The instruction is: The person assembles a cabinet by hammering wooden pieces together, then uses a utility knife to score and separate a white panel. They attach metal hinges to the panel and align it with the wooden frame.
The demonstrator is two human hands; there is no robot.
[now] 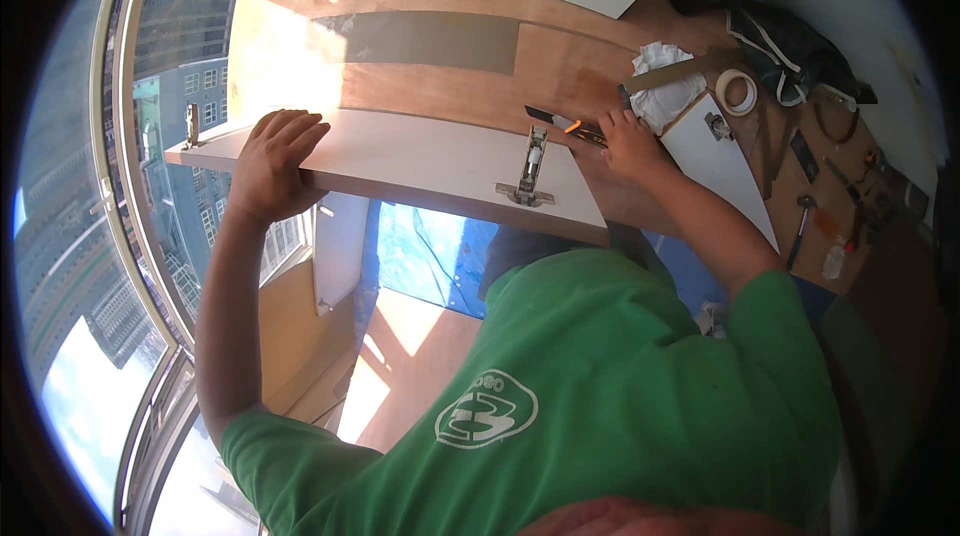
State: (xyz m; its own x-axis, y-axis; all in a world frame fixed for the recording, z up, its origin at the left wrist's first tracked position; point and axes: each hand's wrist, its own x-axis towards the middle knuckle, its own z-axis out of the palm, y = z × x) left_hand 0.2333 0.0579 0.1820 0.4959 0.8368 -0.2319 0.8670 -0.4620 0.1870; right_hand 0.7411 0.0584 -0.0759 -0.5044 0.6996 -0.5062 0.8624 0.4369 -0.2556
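Green shirt (600, 376), white panel (420, 161), tape roll (737, 91) nr knife (565, 124)

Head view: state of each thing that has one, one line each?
Left hand: flat on the white rectangular cabinet door panel, fingers spread.
Right hand: closed on the black-and-orange utility knife.
Metal cabinet hinge: mounted on panel, arm up.
Roll of pale tape: lying flat.
Hammer: lying untouched.
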